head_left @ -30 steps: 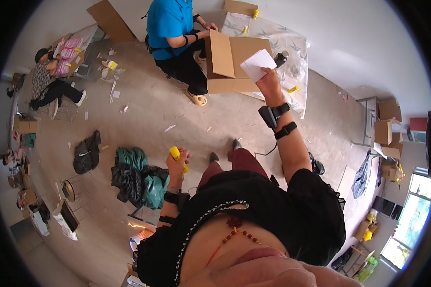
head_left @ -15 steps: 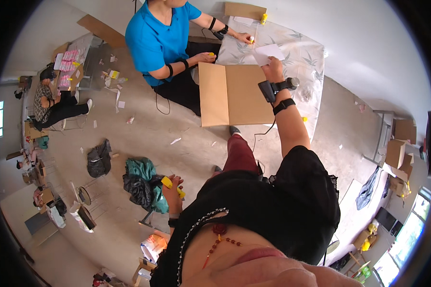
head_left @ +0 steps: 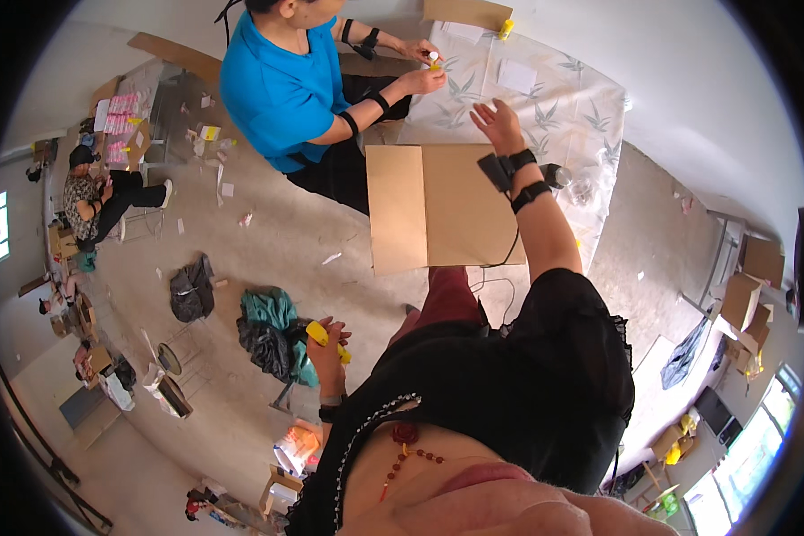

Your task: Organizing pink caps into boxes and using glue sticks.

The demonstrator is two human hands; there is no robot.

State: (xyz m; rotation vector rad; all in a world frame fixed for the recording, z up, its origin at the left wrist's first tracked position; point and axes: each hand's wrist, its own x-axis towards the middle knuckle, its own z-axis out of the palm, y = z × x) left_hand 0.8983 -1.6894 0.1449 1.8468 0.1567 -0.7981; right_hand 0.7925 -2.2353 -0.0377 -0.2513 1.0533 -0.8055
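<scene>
My left hand [head_left: 330,357], low and left of my body, is closed on a small yellow container [head_left: 317,333]. More yellow shows below the fingers; whether it is the same piece or a second one, I cannot tell. Over the near part of the table, my right hand [head_left: 500,127] has its fingers apart and holds nothing. Beyond it a white paper sheet [head_left: 516,77] lies flat on the patterned tablecloth [head_left: 554,112]. An open cardboard box [head_left: 469,210] is just below my right hand, between me and the table.
Across from me sits a person in a blue shirt [head_left: 272,98], both hands at a small yellow bottle with a white cap [head_left: 433,59]. A yellow bottle [head_left: 506,29] stands at the table's far edge. Black and green plastic bags [head_left: 272,335] lie near my left hand.
My right hand has let go of the white sheet, which now lies on the table. The person in blue has brought both hands together. My left hand still holds the yellow container.
</scene>
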